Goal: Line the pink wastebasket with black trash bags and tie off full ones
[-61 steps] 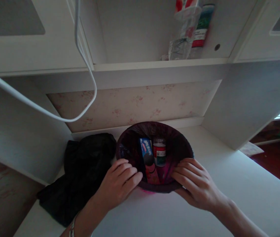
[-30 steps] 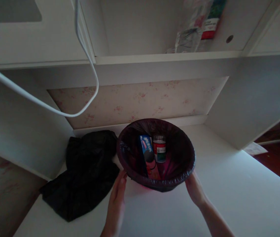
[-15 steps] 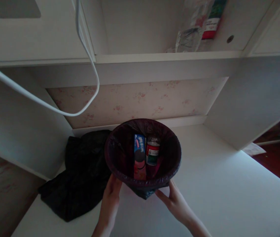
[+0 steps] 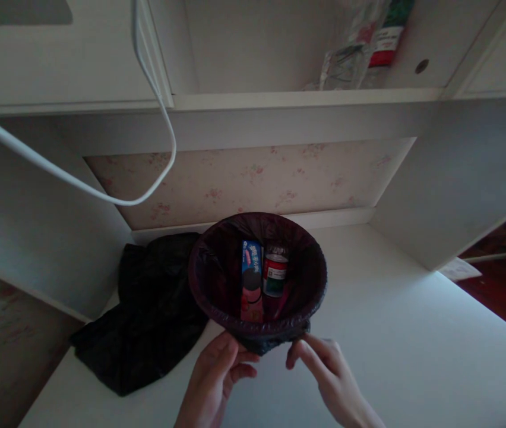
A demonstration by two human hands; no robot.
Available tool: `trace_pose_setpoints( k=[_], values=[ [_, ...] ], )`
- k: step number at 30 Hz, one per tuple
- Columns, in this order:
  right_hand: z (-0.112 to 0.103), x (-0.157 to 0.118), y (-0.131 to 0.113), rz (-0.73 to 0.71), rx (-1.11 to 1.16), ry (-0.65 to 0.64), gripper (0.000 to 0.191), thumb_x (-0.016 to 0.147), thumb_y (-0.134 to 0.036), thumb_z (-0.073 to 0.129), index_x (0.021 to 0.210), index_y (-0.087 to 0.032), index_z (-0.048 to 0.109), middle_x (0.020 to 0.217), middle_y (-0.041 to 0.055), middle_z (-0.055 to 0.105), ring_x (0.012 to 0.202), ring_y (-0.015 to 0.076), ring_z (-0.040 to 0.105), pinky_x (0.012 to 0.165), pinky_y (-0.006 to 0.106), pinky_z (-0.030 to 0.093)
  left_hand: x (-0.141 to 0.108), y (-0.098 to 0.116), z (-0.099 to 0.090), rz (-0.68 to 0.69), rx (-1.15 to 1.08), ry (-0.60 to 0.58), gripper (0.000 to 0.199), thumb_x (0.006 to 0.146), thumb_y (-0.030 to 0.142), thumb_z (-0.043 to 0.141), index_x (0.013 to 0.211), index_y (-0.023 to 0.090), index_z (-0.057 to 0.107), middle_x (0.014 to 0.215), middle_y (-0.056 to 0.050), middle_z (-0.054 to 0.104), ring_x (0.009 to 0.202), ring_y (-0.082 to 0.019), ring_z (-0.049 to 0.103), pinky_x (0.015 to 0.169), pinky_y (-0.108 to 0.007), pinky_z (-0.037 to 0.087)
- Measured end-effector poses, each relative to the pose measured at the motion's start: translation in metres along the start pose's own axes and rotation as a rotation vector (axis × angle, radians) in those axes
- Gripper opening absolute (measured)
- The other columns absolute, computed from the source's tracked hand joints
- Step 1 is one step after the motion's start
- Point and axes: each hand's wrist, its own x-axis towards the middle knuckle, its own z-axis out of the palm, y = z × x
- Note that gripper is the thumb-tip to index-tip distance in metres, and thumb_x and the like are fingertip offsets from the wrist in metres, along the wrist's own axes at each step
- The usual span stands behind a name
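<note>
A round bin (image 4: 197, 261) stands on the white desk, lined with a dark purple bin liner (image 4: 300, 324) folded over its rim. Inside lie a blue and pink cookie box (image 4: 252, 282) and a red and green can (image 4: 275, 272). My left hand (image 4: 217, 371) is at the near side, fingers apart, its fingertips touching the liner's hanging edge. To the right, my right hand (image 4: 324, 365) has thumb and bent fingers closed on the liner's lower edge. The hands partly hide this edge.
A crumpled black bag (image 4: 146, 315) lies left of the bin. A white cable (image 4: 146, 193) loops down at the upper left. Above the desk (image 4: 413, 333) is a shelf (image 4: 306, 101) with clear plastic packaging (image 4: 346, 62) and another can (image 4: 386, 44).
Both hands have moved from the bin's underside to the front edge of the liner. The hanging liner corner has been drawn up and bunched. The bin stays in place.
</note>
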Motion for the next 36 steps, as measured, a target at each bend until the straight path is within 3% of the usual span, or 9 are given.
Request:
trace_pose_setpoints(
  k=[3, 6, 13, 16, 20, 25, 28, 31, 36],
  values=[
    [0.02, 0.004, -0.003, 0.098, 0.167, -0.124, 0.069, 0.102, -0.069, 0.04, 0.071, -0.021, 0.078, 0.073, 0.0065, 0.076, 0.075, 0.023, 0.071, 0.075, 0.034, 0.053, 0.003, -0.005, 0.011, 0.02, 0.023, 0.117, 0.049, 0.062, 0.059, 0.094, 0.074, 0.014, 0.077, 0.07, -0.008, 0.076, 0.064, -0.019, 0.068, 0.062, -0.028, 0.053],
    [0.029, 0.01, 0.003, 0.166, 0.272, -0.164, 0.068, 0.101, -0.071, 0.042, 0.075, -0.02, 0.079, 0.079, 0.0089, 0.079, 0.079, 0.0254, 0.073, 0.081, 0.038, 0.053, 0.011, -0.015, 0.004, 0.073, 0.097, 0.126, 0.049, 0.065, 0.06, 0.092, 0.07, 0.014, 0.076, 0.066, -0.007, 0.073, 0.061, -0.017, 0.064, 0.064, -0.029, 0.051],
    [0.0, 0.015, 0.011, 0.168, 0.127, -0.205, 0.052, 0.093, -0.067, 0.059, 0.08, -0.02, 0.077, 0.081, 0.007, 0.077, 0.08, 0.0234, 0.07, 0.073, 0.034, 0.051, 0.017, -0.043, -0.023, 0.049, 0.262, 0.201, 0.056, 0.059, 0.067, 0.091, 0.069, 0.015, 0.074, 0.065, -0.007, 0.073, 0.059, -0.016, 0.059, 0.062, -0.029, 0.045],
    [-0.025, 0.019, 0.021, 0.128, 0.097, -0.097, 0.054, 0.092, -0.064, 0.06, 0.064, -0.02, 0.07, 0.065, 0.0051, 0.07, 0.065, 0.0203, 0.064, 0.062, 0.032, 0.046, 0.017, -0.03, -0.028, 0.044, 0.12, 0.233, 0.052, 0.068, 0.067, 0.085, 0.074, 0.016, 0.072, 0.065, -0.004, 0.071, 0.055, -0.016, 0.06, 0.057, -0.029, 0.044],
    [-0.06, 0.033, 0.029, 0.034, 0.169, 0.178, 0.052, 0.089, -0.061, 0.065, 0.056, -0.021, 0.061, 0.051, 0.0019, 0.058, 0.052, 0.0167, 0.054, 0.052, 0.03, 0.041, 0.014, -0.005, -0.027, 0.066, 0.023, 0.228, 0.055, 0.075, 0.071, 0.078, 0.075, 0.016, 0.07, 0.063, -0.003, 0.068, 0.055, -0.017, 0.062, 0.054, -0.029, 0.045],
    [-0.091, 0.062, -0.012, -0.12, 0.041, 0.34, 0.043, 0.09, -0.05, 0.071, 0.058, -0.022, 0.064, 0.054, 0.0011, 0.06, 0.053, 0.0149, 0.055, 0.051, 0.028, 0.043, 0.008, 0.001, -0.015, 0.124, 0.132, 0.227, 0.056, 0.063, 0.068, 0.089, 0.066, 0.015, 0.07, 0.059, -0.001, 0.064, 0.056, -0.013, 0.057, 0.058, -0.026, 0.044],
    [-0.099, 0.087, -0.055, -0.223, -0.048, 0.244, 0.04, 0.091, -0.049, 0.07, 0.062, -0.022, 0.068, 0.055, 0.0012, 0.063, 0.052, 0.0149, 0.058, 0.05, 0.028, 0.045, 0.008, -0.005, -0.013, 0.114, 0.123, 0.229, 0.052, 0.058, 0.062, 0.095, 0.062, 0.017, 0.068, 0.056, 0.002, 0.061, 0.056, -0.012, 0.054, 0.058, -0.024, 0.043],
    [-0.095, 0.125, -0.09, -0.298, -0.115, 0.032, 0.038, 0.093, -0.049, 0.066, 0.067, -0.021, 0.069, 0.061, 0.0011, 0.068, 0.058, 0.015, 0.063, 0.055, 0.028, 0.048, 0.011, -0.015, -0.019, 0.102, 0.109, 0.225, 0.055, 0.057, 0.064, 0.094, 0.062, 0.017, 0.068, 0.056, 0.001, 0.061, 0.055, -0.012, 0.053, 0.057, -0.025, 0.042],
    [-0.068, 0.204, -0.106, -0.229, -0.276, -0.387, 0.026, 0.1, -0.04, 0.057, 0.101, -0.02, 0.074, 0.092, 0.0022, 0.079, 0.076, 0.0157, 0.073, 0.069, 0.028, 0.056, 0.013, -0.036, -0.035, 0.036, 0.157, 0.209, 0.058, 0.054, 0.068, 0.093, 0.065, 0.016, 0.069, 0.058, -0.003, 0.068, 0.054, -0.014, 0.057, 0.057, -0.025, 0.041]
  ],
)
